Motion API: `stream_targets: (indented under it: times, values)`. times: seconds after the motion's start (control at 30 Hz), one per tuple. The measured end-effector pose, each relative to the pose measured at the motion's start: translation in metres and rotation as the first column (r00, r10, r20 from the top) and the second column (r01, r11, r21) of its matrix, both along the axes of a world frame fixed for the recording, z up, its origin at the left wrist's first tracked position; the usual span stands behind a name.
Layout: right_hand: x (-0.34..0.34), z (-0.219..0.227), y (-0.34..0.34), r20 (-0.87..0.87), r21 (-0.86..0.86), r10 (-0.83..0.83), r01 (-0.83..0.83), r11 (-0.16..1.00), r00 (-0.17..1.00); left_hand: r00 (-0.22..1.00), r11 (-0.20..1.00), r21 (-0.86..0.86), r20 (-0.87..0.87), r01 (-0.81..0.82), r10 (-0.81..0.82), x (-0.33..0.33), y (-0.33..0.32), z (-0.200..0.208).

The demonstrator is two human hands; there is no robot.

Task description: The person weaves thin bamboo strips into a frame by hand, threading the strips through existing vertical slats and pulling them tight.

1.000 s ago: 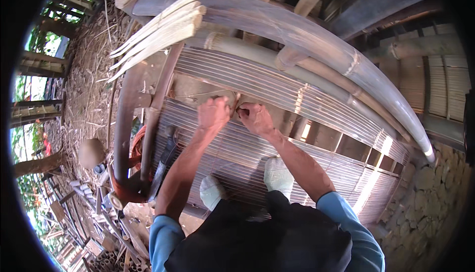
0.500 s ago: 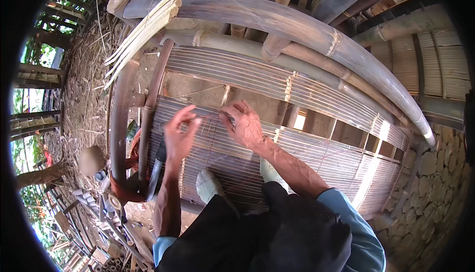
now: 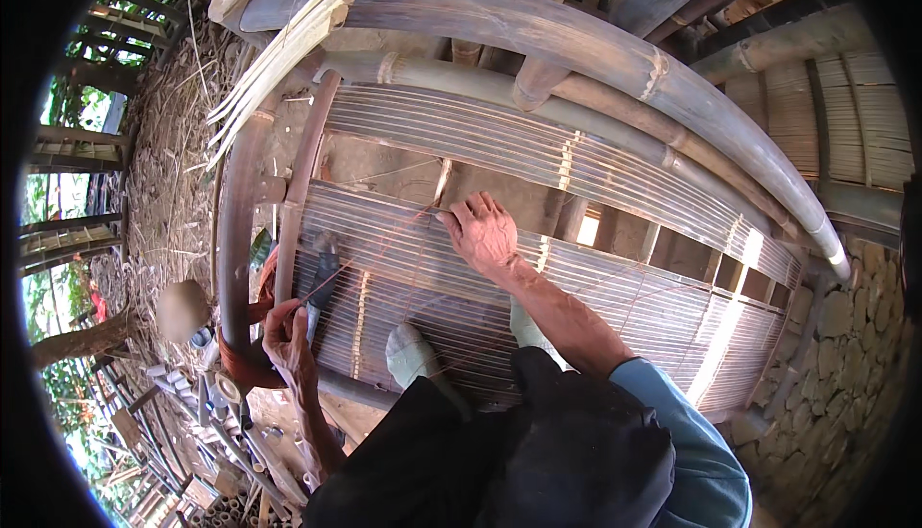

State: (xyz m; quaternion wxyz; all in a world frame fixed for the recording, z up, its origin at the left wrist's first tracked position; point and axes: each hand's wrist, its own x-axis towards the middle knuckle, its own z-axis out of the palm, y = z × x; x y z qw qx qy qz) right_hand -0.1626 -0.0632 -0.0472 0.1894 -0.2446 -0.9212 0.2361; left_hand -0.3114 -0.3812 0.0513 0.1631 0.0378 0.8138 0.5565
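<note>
A thin reddish string (image 3: 376, 247) runs slantwise between my two hands above a panel of narrow bamboo slats (image 3: 461, 293). Down at the left, beside the panel's end, my left hand (image 3: 291, 343) pinches one end of it with bent fingers. My right hand (image 3: 483, 232) is closed, thumb and forefinger together on the string at the panel's far edge. Similar strings cross the slats, and pale cane bindings (image 3: 361, 321) tie them. Beside my left hand a dark tool handle (image 3: 325, 288) lies on the slats.
My feet in pale socks (image 3: 411, 355) rest on the slats. A thick bamboo rail (image 3: 499, 19) curves along the far side, a bundle of split strips (image 3: 288, 52) hanging over its left end. Bamboo posts (image 3: 238, 240) and a reddish cloth (image 3: 252, 367) stand left; a stone wall (image 3: 831, 355) is at right.
My left hand has moved away from the right hand, down and to the left, drawing the string out long. The right hand stays near the panel's far edge, slightly further right.
</note>
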Motion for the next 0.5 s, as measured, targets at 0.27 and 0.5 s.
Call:
stream_targets:
  times: [0.27, 0.5]
  values:
    - [0.004, 0.003, 0.000, -0.057, 0.024, -0.051, 0.053, 0.998, 0.997, 0.942, 0.950, -0.297, -0.335, -0.098, -0.007, -0.008, -0.068, 0.030]
    - [0.006, 0.002, 0.001, -0.009, 0.012, -0.057, 0.057, 0.998, 0.998, 0.959, 0.921, -0.360, -0.279, -0.152, 0.049, 0.001, -0.098, 0.045]
